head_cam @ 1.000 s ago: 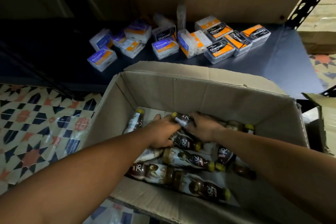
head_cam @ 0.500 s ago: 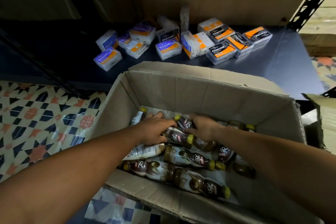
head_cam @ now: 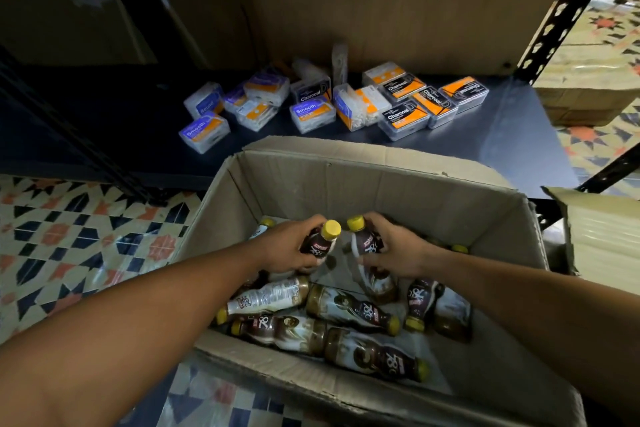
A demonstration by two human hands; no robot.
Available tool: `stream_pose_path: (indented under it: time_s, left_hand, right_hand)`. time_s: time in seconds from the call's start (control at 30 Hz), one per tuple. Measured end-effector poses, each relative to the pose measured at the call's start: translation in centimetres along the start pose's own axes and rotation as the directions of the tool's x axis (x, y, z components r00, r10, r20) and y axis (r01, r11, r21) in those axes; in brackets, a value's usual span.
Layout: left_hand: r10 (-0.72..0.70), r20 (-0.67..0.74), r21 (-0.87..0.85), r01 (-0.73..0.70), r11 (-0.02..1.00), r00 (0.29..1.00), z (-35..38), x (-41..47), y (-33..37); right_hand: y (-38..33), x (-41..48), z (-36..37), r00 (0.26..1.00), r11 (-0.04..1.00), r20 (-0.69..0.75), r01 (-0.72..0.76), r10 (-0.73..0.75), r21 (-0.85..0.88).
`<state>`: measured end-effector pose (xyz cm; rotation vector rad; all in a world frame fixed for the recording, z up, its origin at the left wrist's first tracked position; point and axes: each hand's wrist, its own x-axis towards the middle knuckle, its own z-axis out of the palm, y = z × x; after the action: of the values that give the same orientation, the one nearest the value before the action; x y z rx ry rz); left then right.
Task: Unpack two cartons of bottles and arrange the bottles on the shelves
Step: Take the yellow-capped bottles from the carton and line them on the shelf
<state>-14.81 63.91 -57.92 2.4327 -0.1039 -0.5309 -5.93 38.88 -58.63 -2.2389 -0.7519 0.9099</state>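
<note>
Fingers of the left hand (head_cam: 287,250) wrap one bottle (head_cam: 320,243) below its cap. Fingers of the right hand (head_cam: 393,253) wrap a second bottle (head_cam: 364,243). Both are held cap-up inside the carton (head_cam: 381,191), above loose bottles (head_cam: 349,308). Judgement: full, rigid, moderately heavy, with slick labels. Grip the body, not the cap.

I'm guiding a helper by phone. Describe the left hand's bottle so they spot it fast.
Find the open cardboard carton before the dark shelf. Inside, the left hand grips a brown bottle. Unlike the bottles lying flat below, it is raised, yellow cap up, left of the bottle in the right hand.
</note>
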Motion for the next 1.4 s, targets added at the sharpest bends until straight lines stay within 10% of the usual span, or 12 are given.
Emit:
stream_pose_path:
  time_s: [0.47, 1.07, 1.4]
  left_hand:
    - [0.065, -0.266, -0.421, -0.176, 0.89, 0.962, -3.5, -0.4, 7.6]
    - [0.411, -0.718, -0.135, -0.691, 0.71, 0.562, -26.3, -9.9, 34.5]
    - [0.351, -0.721, -0.214, -0.674, 0.707, 0.597, -33.0, -4.7, 42.9]
  right_hand:
    - [-4.7, -5.8, -4.0, 0.924, 0.913, -0.342, 0.28, -0.172, 0.298]
    - [-25.4, -21.8, -25.3, 0.467, 0.694, -0.721, 0.72, -0.511, -0.025]
    - [-27.8, -23.4, -35.7, 0.448, 0.749, -0.786, 0.662, -0.425, -0.027]
